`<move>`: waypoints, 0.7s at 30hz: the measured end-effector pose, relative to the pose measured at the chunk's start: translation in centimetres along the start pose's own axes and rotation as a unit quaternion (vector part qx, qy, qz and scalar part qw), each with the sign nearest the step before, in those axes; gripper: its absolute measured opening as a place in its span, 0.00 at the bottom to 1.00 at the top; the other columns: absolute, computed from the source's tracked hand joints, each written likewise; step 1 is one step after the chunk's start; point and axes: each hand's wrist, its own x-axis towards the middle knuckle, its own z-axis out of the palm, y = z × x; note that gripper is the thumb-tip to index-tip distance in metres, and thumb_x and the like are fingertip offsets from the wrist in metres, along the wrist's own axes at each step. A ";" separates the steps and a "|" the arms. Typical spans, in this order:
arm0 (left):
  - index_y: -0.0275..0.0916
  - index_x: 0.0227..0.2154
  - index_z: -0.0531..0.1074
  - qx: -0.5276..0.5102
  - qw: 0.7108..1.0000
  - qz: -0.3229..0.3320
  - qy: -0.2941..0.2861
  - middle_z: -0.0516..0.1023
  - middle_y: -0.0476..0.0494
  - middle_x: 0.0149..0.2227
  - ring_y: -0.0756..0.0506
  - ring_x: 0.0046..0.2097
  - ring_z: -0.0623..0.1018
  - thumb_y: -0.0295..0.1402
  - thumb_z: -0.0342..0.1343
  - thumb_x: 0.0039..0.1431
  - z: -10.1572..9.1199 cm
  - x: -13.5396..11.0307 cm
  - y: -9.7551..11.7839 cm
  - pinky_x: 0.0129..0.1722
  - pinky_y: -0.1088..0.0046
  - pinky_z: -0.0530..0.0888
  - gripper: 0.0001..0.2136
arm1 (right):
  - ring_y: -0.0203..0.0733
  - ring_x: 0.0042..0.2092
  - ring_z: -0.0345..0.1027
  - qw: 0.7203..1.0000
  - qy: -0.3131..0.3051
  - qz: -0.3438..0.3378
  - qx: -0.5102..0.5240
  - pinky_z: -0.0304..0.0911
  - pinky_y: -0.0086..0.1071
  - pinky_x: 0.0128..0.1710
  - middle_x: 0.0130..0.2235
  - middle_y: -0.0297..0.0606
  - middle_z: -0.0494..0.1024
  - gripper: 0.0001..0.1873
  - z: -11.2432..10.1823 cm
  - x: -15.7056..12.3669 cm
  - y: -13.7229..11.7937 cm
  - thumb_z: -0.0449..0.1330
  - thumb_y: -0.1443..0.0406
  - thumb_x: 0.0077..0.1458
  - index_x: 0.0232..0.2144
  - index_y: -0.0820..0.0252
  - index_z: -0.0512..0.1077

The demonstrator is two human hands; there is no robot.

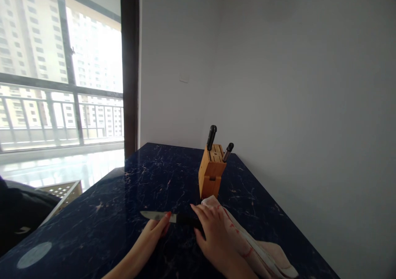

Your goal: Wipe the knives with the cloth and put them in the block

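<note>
Head view: a kitchen knife (156, 216) lies flat on the dark marble table (123, 196), near the front, with its blade pointing left. The left hand (156, 229) is not clenched and rests its fingertips on the blade by the handle. The right hand (213, 233) lies over the black handle with fingers stretched. I cannot tell whether it grips. A folded cloth (266, 254) lies under it, and the wooden knife block (211, 174) stands just beyond. The risk, I judge, is the left fingertips sliding onto the edge if the knife skids on the glossy stone.
</note>
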 end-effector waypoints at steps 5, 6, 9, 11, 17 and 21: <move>0.40 0.15 0.56 0.031 0.999 -0.008 -0.012 0.54 0.56 0.17 0.52 0.22 0.56 0.57 0.43 0.48 -0.3 0.8 -0.7 0.23 0.75 0.55 0.24 | 0.51 0.49 0.58 0.986 0.080 0.023 -0.147 0.53 0.44 0.45 0.49 0.43 0.67 0.23 1.5 0.6 2.0 0.51 0.75 0.51 0.50 0.57 0.62; 0.40 0.15 0.57 0.036 0.999 -0.008 -0.017 0.54 0.56 0.17 0.52 0.22 0.56 0.58 0.43 0.48 -0.3 1.0 -0.9 0.23 0.75 0.55 0.25 | 0.49 0.47 0.60 0.984 0.083 0.020 -0.154 0.54 0.42 0.44 0.47 0.43 0.69 0.20 1.6 0.7 2.5 0.50 0.74 0.52 0.47 0.57 0.64; 0.40 0.14 0.57 0.044 0.998 -0.005 -0.033 0.53 0.57 0.16 0.52 0.21 0.55 0.59 0.42 0.47 -0.2 1.2 -1.2 0.22 0.75 0.55 0.25 | 0.43 0.39 0.63 0.987 0.069 0.016 -0.147 0.56 0.36 0.38 0.38 0.39 0.72 0.11 1.3 1.0 3.3 0.50 0.73 0.54 0.35 0.56 0.69; 0.40 0.14 0.56 0.051 0.998 -0.003 -0.039 0.53 0.56 0.15 0.52 0.21 0.55 0.59 0.41 0.47 0.0 1.3 -1.3 0.22 0.75 0.55 0.25 | 0.42 0.36 0.62 0.987 0.074 0.029 -0.141 0.55 0.35 0.36 0.33 0.36 0.71 0.08 0.7 1.2 3.1 0.53 0.72 0.53 0.30 0.55 0.69; 0.40 0.17 0.59 0.109 0.992 0.019 -0.061 0.58 0.54 0.18 0.50 0.22 0.59 0.58 0.39 0.49 0.9 0.7 -1.2 0.23 0.74 0.58 0.24 | 0.41 0.37 0.62 0.993 0.107 -0.003 -0.045 0.53 0.35 0.38 0.34 0.33 0.72 0.05 0.2 1.0 0.1 0.55 0.70 0.53 0.32 0.54 0.68; 0.40 0.20 0.60 0.157 0.979 0.061 -0.114 0.59 0.54 0.19 0.50 0.24 0.61 0.54 0.35 0.54 1.0 0.3 -1.3 0.26 0.75 0.60 0.23 | 0.41 0.39 0.63 0.996 0.086 -0.026 0.026 0.55 0.34 0.40 0.36 0.35 0.72 0.05 1.2 0.5 -1.5 0.54 0.71 0.53 0.32 0.56 0.66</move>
